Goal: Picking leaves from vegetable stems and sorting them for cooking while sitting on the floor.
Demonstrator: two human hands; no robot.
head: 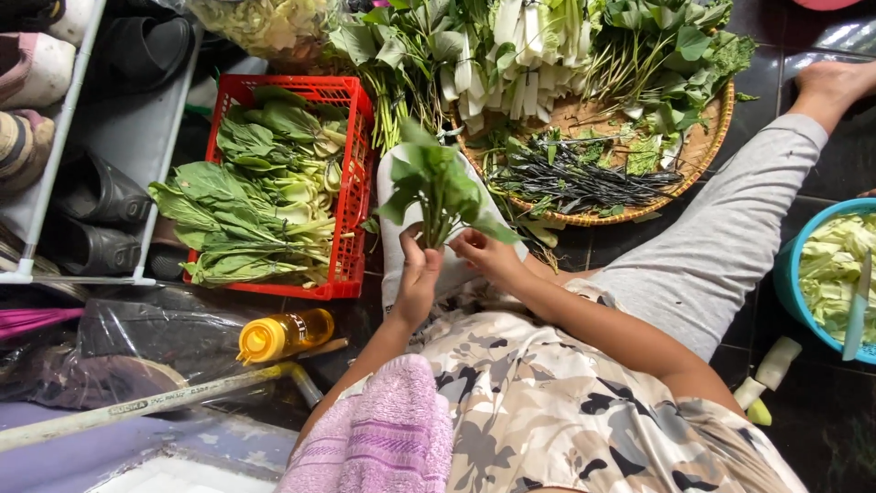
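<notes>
Head view: bunch of leafy greens point(436, 183) held upright by its stems, above the person's lap, both hands on it. Left hand point(416, 278) is clenched around the lower stems from the left; right hand point(484, 251) pinches the stems from the right, fingers curled in. Leaves fan out above both hands, overlapping a white cloth point(394, 237) on the knee.

Just behind the bunch: round woven tray point(707, 137) on the dark tiled floor point(821, 402), carrying loose greens, pale-stemmed leaves and a dark tangle of thin stems point(584, 178). Left of the hands: red plastic crate point(351, 196) packed with flat green leaves, touching the floor near the shoe rack point(55, 137) at the floor's left edge. Yellow-capped bottle point(285, 335) lies on its side in front of the crate.

Right edge of floor: blue basin point(790, 274) with cut pale cabbage and a knife point(858, 306) resting in it. Grey-trousered leg point(730, 237) stretches toward the far right corner. Pink towel point(383, 434) hangs at the shoulder.
</notes>
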